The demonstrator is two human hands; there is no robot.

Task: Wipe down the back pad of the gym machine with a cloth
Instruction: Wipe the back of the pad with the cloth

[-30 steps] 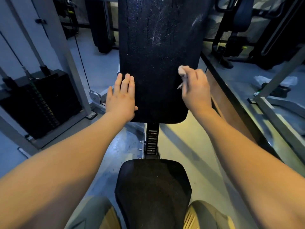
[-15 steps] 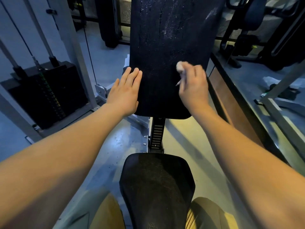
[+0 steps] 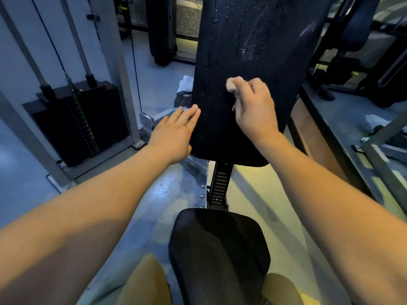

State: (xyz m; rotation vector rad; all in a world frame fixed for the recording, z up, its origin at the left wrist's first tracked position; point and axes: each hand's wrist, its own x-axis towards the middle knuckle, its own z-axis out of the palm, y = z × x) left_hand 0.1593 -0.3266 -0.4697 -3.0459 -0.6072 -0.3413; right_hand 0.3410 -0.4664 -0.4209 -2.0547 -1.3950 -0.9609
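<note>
The back pad (image 3: pixel 253 51), black and upright, is seen at the centre of the head view, its upper face streaked with pale marks. A small pale cloth (image 3: pixel 231 85) is bunched in the right hand (image 3: pixel 256 108), whose fingers are curled round it; the cloth is held against the lower middle of the pad. The left hand (image 3: pixel 174 134) is laid flat with fingers straight and together, the fingertips touching the pad's lower left edge; nothing is held in it. Below the pad, a notched metal post (image 3: pixel 220 183) is mounted above the black seat (image 3: pixel 220 249). A weight stack (image 3: pixel 83 119) is located well apart to the left.
</note>
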